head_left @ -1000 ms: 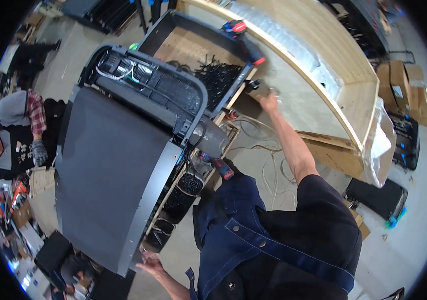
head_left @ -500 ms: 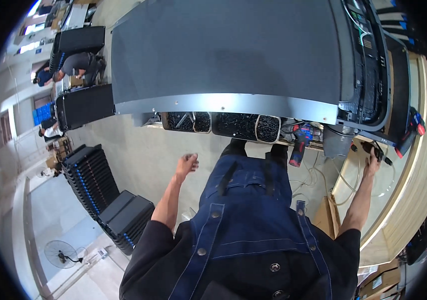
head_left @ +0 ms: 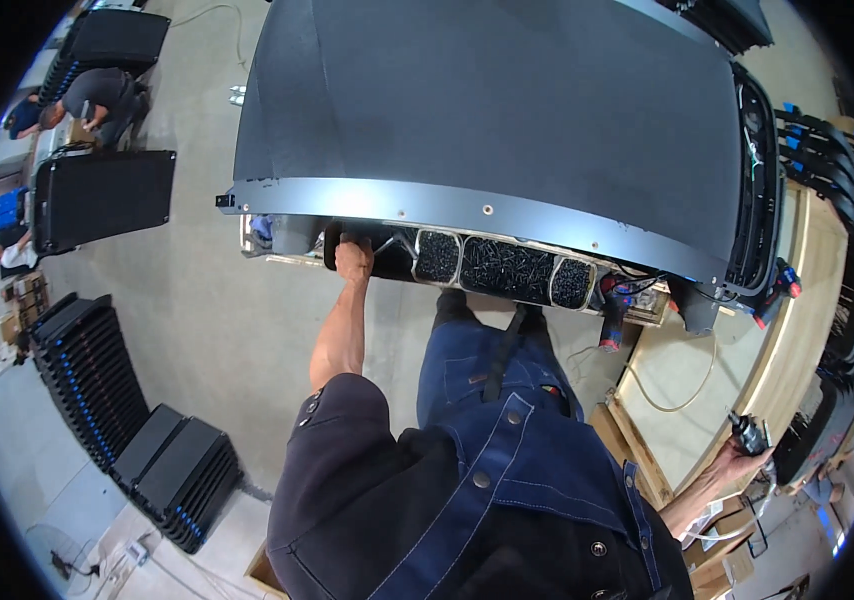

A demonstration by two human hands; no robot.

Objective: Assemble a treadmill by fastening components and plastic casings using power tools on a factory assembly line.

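A large dark grey panel (head_left: pixel 507 110) with a silver metal edge strip (head_left: pixel 347 195) lies in front of me. Below that strip, my left hand (head_left: pixel 354 258) reaches into a black bin (head_left: pixel 397 262) at the left end of a row; its fingertips are hidden inside. Neighbouring bins hold many small black screws (head_left: pixel 507 268). Out to the right, away from the panel, my right hand (head_left: pixel 732 465) is closed around a dark, stubby air tool (head_left: pixel 749 434). A pale hose (head_left: pixel 747 528) hangs beside that hand.
Cordless drivers (head_left: pixel 614 315) hang beside the bins, with another driver (head_left: pixel 777 290) at the panel's right corner. A pale wooden frame (head_left: pixel 797 250) runs along the right. Stacked black panels (head_left: pixel 92 380) stand at left; a co-worker (head_left: pixel 102 100) bends over farther off.
My left hand has moved forward from open air into the bin. My right hand has drawn back toward me with the air tool. The view has shifted, showing more of the panel's left end.
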